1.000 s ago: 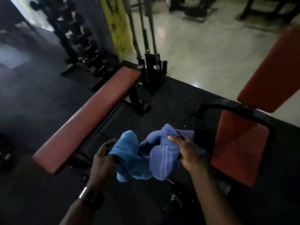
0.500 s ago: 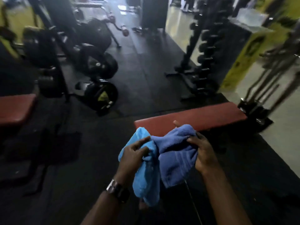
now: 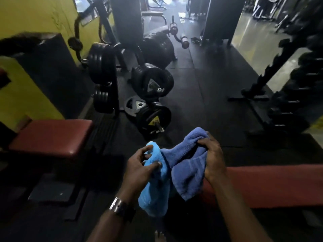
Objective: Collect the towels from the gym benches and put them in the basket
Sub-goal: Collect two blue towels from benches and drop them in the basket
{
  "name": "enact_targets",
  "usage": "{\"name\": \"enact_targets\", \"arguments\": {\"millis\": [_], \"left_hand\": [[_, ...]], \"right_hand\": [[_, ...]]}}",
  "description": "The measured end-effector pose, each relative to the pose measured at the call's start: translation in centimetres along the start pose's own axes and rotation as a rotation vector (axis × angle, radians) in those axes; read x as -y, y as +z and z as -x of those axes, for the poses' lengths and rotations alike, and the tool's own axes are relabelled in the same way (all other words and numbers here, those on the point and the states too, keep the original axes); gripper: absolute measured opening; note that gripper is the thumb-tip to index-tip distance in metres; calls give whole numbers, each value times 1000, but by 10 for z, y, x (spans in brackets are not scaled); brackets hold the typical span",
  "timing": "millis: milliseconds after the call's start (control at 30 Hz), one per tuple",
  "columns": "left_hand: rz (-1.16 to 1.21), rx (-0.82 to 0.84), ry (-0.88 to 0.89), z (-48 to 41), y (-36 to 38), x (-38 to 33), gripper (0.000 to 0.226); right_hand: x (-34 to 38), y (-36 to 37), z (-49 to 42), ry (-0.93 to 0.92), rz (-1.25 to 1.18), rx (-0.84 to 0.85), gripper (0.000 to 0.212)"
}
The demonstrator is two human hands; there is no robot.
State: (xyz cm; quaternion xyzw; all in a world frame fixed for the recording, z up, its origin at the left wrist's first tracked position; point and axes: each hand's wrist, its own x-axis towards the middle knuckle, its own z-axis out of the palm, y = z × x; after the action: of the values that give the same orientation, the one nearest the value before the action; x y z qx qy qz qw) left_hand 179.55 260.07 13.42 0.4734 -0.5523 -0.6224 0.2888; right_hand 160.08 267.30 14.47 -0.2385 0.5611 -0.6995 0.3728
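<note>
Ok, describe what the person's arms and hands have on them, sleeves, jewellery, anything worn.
Both forearms are bare up to the frame's bottom edge, with no sleeves or gloves showing. The left hand has a wristwatch behind it, on the wrist: a shiny silver metal band with a darker section toward the inside of the wrist. The right hand and its wrist carry nothing. No rings are visible on either hand.

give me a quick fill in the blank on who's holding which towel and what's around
1. The left hand holds the ______ blue terry towel.
2. The darker periwinkle terry towel is gripped by the ______ hand.
3. The padded flat bench at left has ______ upholstery.

Missing words: light; right; red
</note>
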Motion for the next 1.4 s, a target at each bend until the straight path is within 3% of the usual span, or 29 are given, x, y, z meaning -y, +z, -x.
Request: {"name": "enact_targets", "arguments": {"millis": [67, 200, 400, 533, 700, 833, 933, 1067, 1200, 1267, 1333, 1400], "left_hand": [[36, -2, -42, -36, -4, -6, 52], [47, 65, -87, -108, 3, -16, 27], [69, 138, 40, -247, 37, -57, 16], [38, 263, 97, -336, 65, -89, 16], [54, 370, 161, -438, 122, -135, 17], [29, 407, 247, -510, 183, -164, 17], [-2, 418, 285, -564, 230, -181, 19], [-32, 410, 322, -648, 301, -206, 19], [13, 436, 214, -716, 364, -236, 31], [85, 444, 158, -750, 399, -247, 22], [186, 405, 91, -779, 431, -254, 12], [230, 314, 56, -806, 456, -259, 19]], "right_hand": [[0, 19, -37, 5, -8, 13, 25], [0, 30, -99, 11, -42, -13, 20], [11, 23, -210, -105, -22, -95, 32], [33, 25, -283, -95, -165, -114, 42], [61, 11, -363, -174, -207, -88, 30], [79, -24, -436, -243, -163, -143, 43], [85, -58, -494, -166, -186, -189, 57], [99, -116, -587, -135, -230, -202, 44], [114, -165, -678, -100, -78, -283, 35], [123, -187, -725, -133, 32, -306, 30], [133, -203, -769, -137, 54, -296, 31], [144, -217, -811, -146, 44, -280, 34]]}}
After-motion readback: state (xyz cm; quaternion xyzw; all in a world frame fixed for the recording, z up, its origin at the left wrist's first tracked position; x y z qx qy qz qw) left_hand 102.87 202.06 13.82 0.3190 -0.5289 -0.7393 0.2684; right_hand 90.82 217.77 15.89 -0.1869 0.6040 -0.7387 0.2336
